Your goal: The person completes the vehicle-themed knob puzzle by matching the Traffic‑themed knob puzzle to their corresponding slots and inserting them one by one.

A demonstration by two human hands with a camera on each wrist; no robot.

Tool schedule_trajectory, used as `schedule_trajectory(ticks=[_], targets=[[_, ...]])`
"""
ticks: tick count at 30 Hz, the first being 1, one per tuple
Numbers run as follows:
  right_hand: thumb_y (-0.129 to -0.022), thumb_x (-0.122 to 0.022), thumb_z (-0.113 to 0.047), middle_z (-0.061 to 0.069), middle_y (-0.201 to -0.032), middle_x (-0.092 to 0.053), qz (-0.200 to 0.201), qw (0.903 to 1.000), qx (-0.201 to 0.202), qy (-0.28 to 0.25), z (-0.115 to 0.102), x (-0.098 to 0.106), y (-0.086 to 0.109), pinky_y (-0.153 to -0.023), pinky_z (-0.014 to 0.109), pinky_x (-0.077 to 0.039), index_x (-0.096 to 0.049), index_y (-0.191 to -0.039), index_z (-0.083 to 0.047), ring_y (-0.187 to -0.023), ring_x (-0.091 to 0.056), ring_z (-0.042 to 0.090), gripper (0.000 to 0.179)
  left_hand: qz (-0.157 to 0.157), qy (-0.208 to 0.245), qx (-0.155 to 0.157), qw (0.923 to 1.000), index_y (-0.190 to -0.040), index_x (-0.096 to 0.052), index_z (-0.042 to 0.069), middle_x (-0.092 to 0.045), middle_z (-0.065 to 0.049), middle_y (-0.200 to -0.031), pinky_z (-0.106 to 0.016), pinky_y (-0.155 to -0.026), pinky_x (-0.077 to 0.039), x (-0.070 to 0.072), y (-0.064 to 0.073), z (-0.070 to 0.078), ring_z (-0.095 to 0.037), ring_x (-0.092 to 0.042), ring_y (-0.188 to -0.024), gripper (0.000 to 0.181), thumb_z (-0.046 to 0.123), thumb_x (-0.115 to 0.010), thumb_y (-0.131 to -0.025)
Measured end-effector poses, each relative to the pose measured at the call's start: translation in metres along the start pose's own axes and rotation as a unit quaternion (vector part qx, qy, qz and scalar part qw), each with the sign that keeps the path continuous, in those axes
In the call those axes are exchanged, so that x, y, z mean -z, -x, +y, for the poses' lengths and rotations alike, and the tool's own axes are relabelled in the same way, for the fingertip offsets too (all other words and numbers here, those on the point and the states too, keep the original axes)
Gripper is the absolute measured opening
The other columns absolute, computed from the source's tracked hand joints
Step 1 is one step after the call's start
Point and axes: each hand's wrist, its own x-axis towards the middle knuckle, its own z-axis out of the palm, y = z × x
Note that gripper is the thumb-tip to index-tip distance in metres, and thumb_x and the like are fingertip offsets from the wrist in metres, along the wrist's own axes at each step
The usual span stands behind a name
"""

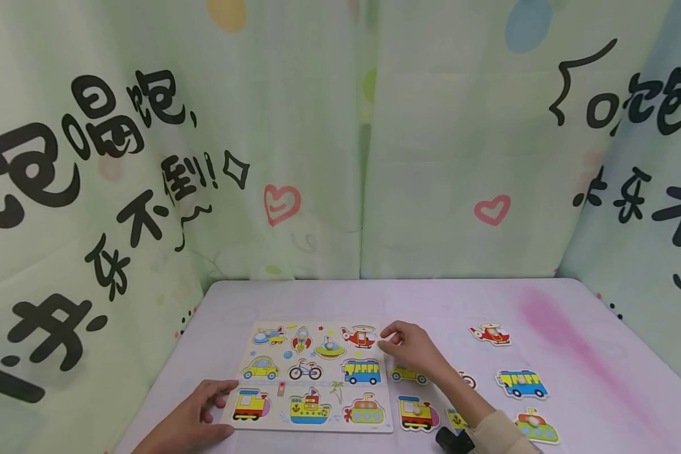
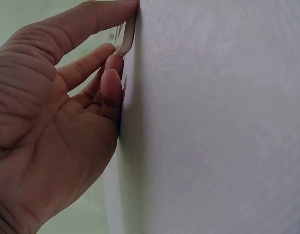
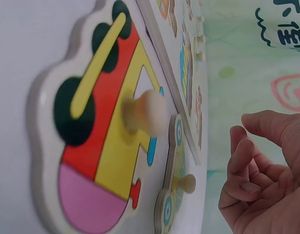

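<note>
A white puzzle board point(image 1: 318, 430) printed with vehicles lies flat on the table. My left hand point(image 1: 195, 416) holds its near left corner, the index finger at the left edge and the thumb at the front edge. Beyond the far right of the board, next to the printed helicopter point(image 1: 359, 337), hovers my right hand point(image 1: 413, 347). Its thumb and index finger stand apart with nothing between them. Under the right forearm are the car piece point(image 1: 408, 376), the bicycle piece point(image 1: 468, 379) and the ship piece point(image 1: 456, 420), all partly covered. The train piece point(image 3: 108, 161) carries a wooden knob point(image 3: 152, 113).
To the right lie the helicopter piece point(image 1: 490, 334), the bus piece point(image 1: 522, 384) and the submarine piece point(image 1: 536, 427). The white table point(image 1: 601, 391) has a pink smear on its right side. A pale green curtain point(image 1: 431, 157) with black lettering surrounds it. A black strap device point(image 1: 454, 440) sits at the right wrist.
</note>
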Motion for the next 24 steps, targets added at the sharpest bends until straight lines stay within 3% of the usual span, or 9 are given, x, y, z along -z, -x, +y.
schedule_trajectory(ticks=[10,24], targets=[[-0.091,-0.077,-0.017,0.004,-0.082,-0.057,-0.007,0.9996,-0.027,0.003,0.008,0.012,0.007,-0.061,0.027,-0.046,-0.069,-0.107,-0.008,-0.075,-0.051,0.018,0.02,0.006,-0.005,0.001,1.0,-0.144,-0.054,0.013,-0.047,-0.004,-0.112,-0.024,-0.071,-0.041,0.0,0.001,0.0,-0.02,-0.046,-0.096,0.08,0.023,-0.091,-0.075],[-0.092,-0.076,-0.017,0.004,-0.081,-0.055,-0.011,0.9983,-0.027,0.05,0.021,0.026,0.008,-0.059,0.03,-0.046,-0.067,-0.108,-0.006,-0.069,-0.052,0.018,0.021,-0.002,0.001,-0.014,0.9999,-0.145,-0.052,0.011,-0.048,-0.005,-0.113,-0.024,-0.072,-0.044,0.002,0.001,-0.003,-0.021,-0.047,-0.096,0.082,0.025,-0.092,-0.074]])
